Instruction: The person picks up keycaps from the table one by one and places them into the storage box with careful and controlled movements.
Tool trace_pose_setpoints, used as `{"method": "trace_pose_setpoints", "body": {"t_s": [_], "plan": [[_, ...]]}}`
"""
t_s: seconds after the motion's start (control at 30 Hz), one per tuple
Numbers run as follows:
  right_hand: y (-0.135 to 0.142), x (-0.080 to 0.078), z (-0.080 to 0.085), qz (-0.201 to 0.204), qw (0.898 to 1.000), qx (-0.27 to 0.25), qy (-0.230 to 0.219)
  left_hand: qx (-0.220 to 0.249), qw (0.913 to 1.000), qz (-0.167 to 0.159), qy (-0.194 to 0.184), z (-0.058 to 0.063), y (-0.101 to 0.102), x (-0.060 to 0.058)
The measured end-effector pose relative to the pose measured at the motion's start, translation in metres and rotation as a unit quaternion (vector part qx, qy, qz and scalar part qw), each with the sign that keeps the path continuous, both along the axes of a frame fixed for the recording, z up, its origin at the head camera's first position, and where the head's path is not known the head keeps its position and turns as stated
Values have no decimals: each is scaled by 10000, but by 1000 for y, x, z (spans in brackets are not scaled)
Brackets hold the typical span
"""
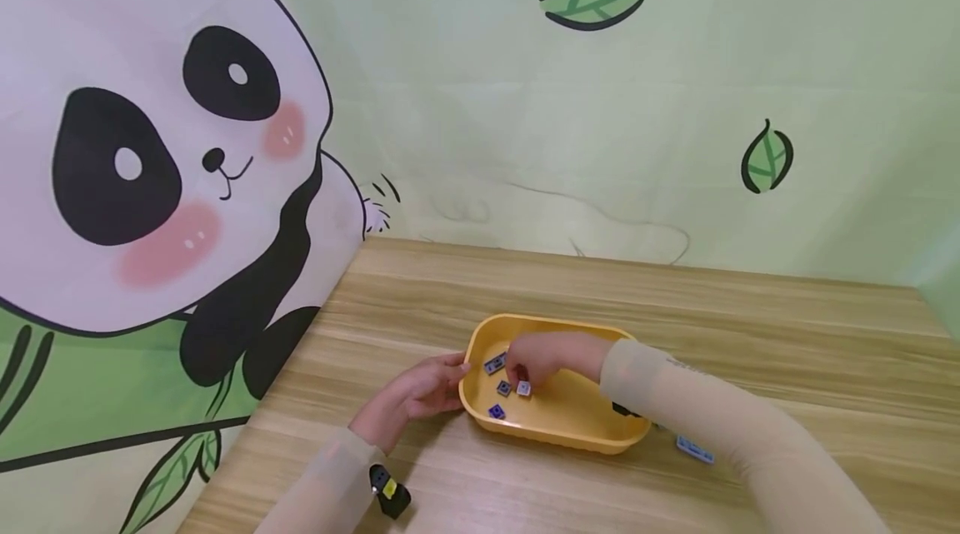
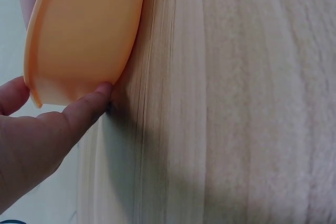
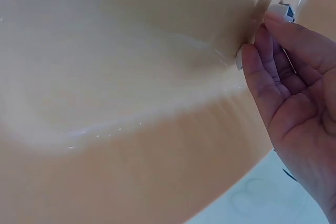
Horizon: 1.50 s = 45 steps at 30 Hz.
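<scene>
In the head view, a yellow-orange plastic tray (image 1: 570, 426) stands on the wooden table. My left hand (image 1: 427, 388) touches its left end from outside. The left wrist view shows one digit against the rim and another, fairly straight, low on the tray wall (image 2: 89, 30). Inside the tray, my right hand (image 1: 543, 356) reaches down with bent fingers. A small white toy brick (image 1: 523, 388) lies at its fingertips. In the right wrist view, the thumb overlaps a whitish brick (image 3: 278, 10) and another pale piece (image 3: 239, 59) shows beside the fingers; whether either is pinched is unclear.
Left of my right hand, the tray holds a grey-blue brick (image 1: 495, 363), a grey brick (image 1: 504, 388) and a dark blue brick (image 1: 497, 411). A light blue toy piece (image 1: 695, 449) lies on the table (image 1: 420, 301) right of the tray. Behind stands a printed cloth backdrop (image 1: 465, 101).
</scene>
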State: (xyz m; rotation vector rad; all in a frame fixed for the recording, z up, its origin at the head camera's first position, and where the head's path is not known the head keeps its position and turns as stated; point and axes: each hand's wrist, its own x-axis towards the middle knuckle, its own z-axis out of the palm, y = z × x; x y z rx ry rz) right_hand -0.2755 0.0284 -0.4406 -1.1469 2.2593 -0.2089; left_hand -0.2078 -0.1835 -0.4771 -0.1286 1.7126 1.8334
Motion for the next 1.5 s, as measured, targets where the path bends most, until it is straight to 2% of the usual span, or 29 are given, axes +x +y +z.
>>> {"method": "trace_pose_setpoints", "body": {"t_s": [0.23, 0.4, 1.0, 1.27, 1.5], "plan": [[0, -1, -4, 59, 9999, -1, 83, 14, 10000, -37, 51, -1, -1, 0], [0, -1, -6, 307, 9991, 35, 278, -2, 10000, -52, 61, -3, -1, -1], [0, -1, -5, 285, 9984, 325, 358, 19, 10000, 19, 12, -2, 2, -2], [3, -4, 6, 292, 9981, 397, 378, 65, 10000, 48, 9, -1, 1, -1], [15, -6, 25, 352, 9974, -171, 600, 70, 10000, 59, -27, -2, 1, 0]]}}
